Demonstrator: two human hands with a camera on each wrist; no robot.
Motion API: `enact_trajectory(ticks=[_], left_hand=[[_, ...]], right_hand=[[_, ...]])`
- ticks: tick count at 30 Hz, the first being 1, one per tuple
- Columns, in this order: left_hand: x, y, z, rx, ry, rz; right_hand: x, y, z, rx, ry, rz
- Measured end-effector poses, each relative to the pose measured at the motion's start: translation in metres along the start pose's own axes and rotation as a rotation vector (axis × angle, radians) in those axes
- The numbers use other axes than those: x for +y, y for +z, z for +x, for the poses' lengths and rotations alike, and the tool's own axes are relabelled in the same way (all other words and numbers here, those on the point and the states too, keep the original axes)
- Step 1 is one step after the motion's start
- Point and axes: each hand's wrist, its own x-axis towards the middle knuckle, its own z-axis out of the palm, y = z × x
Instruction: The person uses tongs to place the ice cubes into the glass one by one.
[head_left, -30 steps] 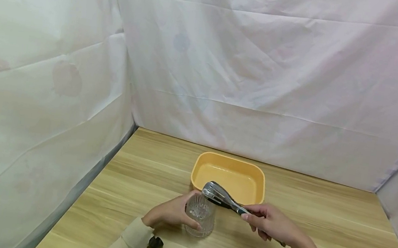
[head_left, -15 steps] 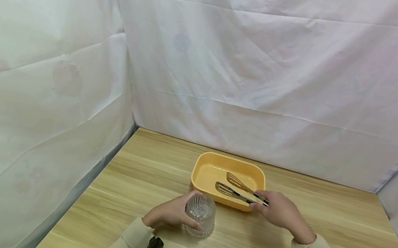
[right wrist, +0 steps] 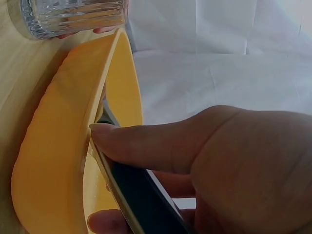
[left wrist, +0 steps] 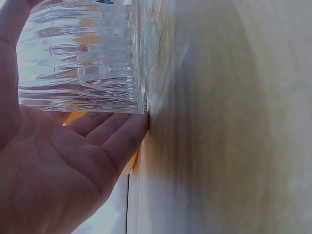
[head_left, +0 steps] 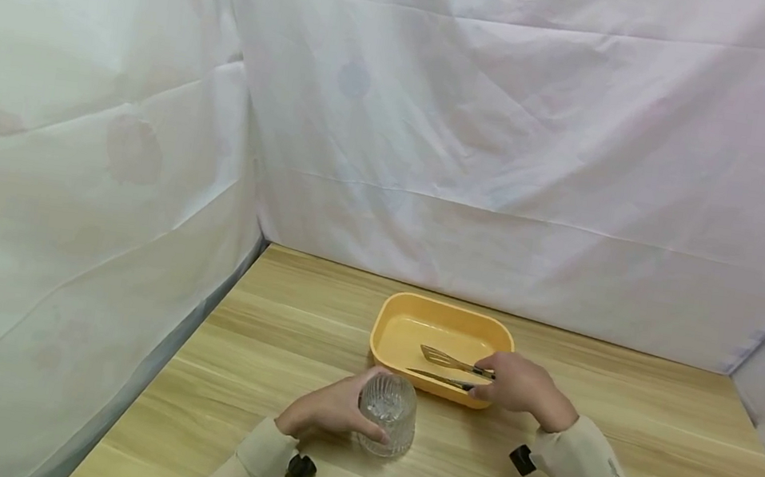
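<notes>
A clear ribbed glass (head_left: 388, 415) stands on the wooden table in front of the yellow tray. My left hand (head_left: 334, 408) holds it from the left side, thumb across the near face and fingers behind; the left wrist view has the palm (left wrist: 58, 165) beside the glass (left wrist: 83, 58). In my right hand (head_left: 516, 383) is a pair of metal tongs (head_left: 446, 360) with slotted heads and dark handles. The tong heads reach down inside the tray, spread apart. Up close in the right wrist view, my thumb presses on the dark tong handle (right wrist: 141, 195) at the tray's rim.
The yellow rectangular tray (head_left: 446, 309) sits toward the back of the wooden table (head_left: 298, 324). A pale curtain (head_left: 497, 141) hangs behind the table, with another fabric wall (head_left: 110, 154) on the left. Black wrist cameras sit below both sleeves.
My right hand has carried the tongs from above the glass over to the tray and lowered them into it; their heads have spread. The left hand keeps its place on the glass.
</notes>
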Motion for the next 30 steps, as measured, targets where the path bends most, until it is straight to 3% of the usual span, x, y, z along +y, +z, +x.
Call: enact_trajectory(ticks=[13,30], left_hand=[[0.001,-0.001,0.0,-0.016,0.016,-0.01],[-0.001,-0.002,0.0,-0.013,0.011,-0.013]], right_hand=[[-0.023,0.008,0.03,0.026,-0.014,-0.038],[-0.023,0.023,0.035,0.261,-0.008,-0.119]])
